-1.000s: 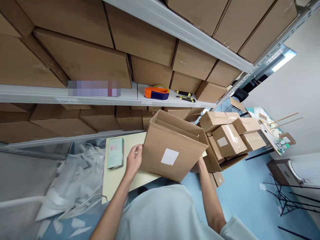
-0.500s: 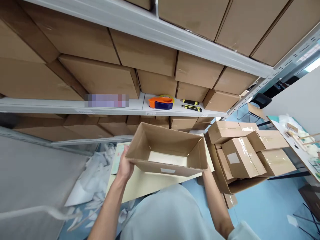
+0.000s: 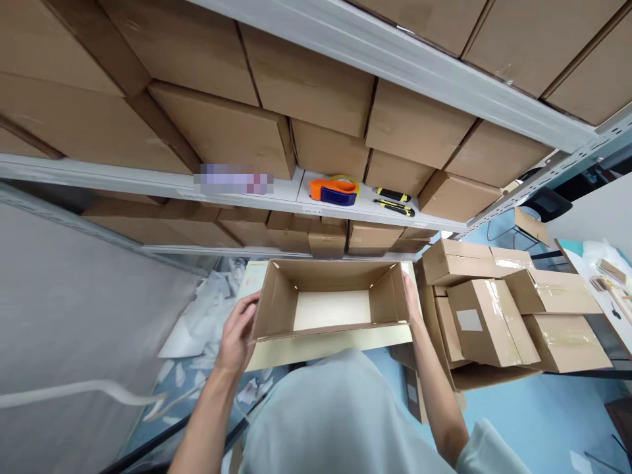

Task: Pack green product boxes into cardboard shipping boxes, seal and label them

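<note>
Between my hands is an open-topped cardboard box (image 3: pixel 276 303), its mouth facing up toward me. Its inside shows brown walls and a pale cream bottom; I cannot tell whether that is a base or the tabletop seen through. My left hand (image 3: pixel 237 336) grips the box's left end, fingers against the outer wall. At the right end my right hand (image 3: pixel 411 299) holds the other short wall, its fingers partly hidden behind the cardboard. Under the box lies a cream tabletop (image 3: pixel 281 355).
A shelf (image 3: pixel 291 187) ahead carries cardboard boxes, an orange and blue tape dispenser (image 3: pixel 336 192) and yellow-black utility knives (image 3: pixel 395 205). On the right, a large carton (image 3: pixel 439 329) overflows with taped boxes (image 3: pixel 494 322). White paper scraps (image 3: pixel 197 322) lie at left.
The box has levelled and turned squarer to me over the tabletop, and its front label is no longer visible. My right hand has come up along its end wall. The view has shifted left.
</note>
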Demonstrator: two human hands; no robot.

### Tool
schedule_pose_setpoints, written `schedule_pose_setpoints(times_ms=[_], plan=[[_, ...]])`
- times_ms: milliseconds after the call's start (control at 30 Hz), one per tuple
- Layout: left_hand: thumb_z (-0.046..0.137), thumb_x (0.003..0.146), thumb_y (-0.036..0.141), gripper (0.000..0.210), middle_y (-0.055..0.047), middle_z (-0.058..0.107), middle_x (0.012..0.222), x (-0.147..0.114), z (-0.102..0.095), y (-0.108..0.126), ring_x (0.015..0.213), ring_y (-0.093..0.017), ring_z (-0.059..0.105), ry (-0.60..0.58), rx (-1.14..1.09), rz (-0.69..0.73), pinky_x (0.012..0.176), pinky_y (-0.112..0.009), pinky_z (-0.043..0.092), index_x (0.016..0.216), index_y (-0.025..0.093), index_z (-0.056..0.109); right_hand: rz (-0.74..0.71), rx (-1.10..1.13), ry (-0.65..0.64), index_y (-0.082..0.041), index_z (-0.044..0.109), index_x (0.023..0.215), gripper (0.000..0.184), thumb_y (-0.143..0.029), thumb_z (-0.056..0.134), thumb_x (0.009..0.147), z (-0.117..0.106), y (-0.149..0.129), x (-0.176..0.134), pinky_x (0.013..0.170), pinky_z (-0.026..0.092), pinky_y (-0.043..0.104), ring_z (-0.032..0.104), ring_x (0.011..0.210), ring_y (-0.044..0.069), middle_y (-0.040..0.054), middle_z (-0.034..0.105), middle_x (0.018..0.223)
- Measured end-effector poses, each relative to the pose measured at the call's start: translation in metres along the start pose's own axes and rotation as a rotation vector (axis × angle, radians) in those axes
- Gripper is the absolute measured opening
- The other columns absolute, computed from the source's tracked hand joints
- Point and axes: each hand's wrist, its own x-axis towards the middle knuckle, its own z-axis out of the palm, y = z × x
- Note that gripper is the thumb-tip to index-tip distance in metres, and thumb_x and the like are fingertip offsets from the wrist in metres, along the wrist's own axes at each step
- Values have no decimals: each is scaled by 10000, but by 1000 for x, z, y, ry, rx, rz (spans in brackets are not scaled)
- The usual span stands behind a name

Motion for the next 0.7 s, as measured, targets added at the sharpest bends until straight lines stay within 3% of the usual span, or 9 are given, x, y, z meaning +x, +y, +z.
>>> schedule_pose_setpoints(times_ms=[133,267,400,533,700], plan=[[872,791,723,729,-103,733,1542,12,14,24,1529,-379,603,-30,92,61,1274,-450,503,1339,258,756,27,54,-57,-307,615,1680,910,-919,521,1014,-21,3,-18,1438,308,578,384,1735,350,50,501,1808],[846,790,788,836,-126,671,1633,26,28,28,1605,-401,534,-106,194,88,1362,-518,417,1426,263,708,24,-1,-143,-375,473,1771,903,-906,489,1041,-14,-2,-29,1482,191,559,241,1792,296,-37,364,1873],[798,790,863,912,-164,547,1738,37,30,18,1657,-409,471,-249,467,209,1402,-570,348,1457,253,674,23,-57,-172,-388,453,1780,913,-930,420,1046,-2,-8,-32,1477,230,561,264,1786,303,-42,395,1861],[728,833,895,862,-167,472,1773,47,17,10,1698,-424,390,-352,748,376,1410,-634,302,1428,272,705,11,-76,-188,-362,411,1800,920,-904,451,1059,-3,-12,-32,1474,224,552,261,1787,290,-13,365,1878],[670,892,883,822,-167,429,1799,54,6,5,1704,-420,374,-401,790,416,1406,-649,299,1439,270,695,65,-21,-179,-371,453,1777,930,-889,588,1017,-7,-13,-25,1478,194,544,243,1792,288,-11,324,1894]])
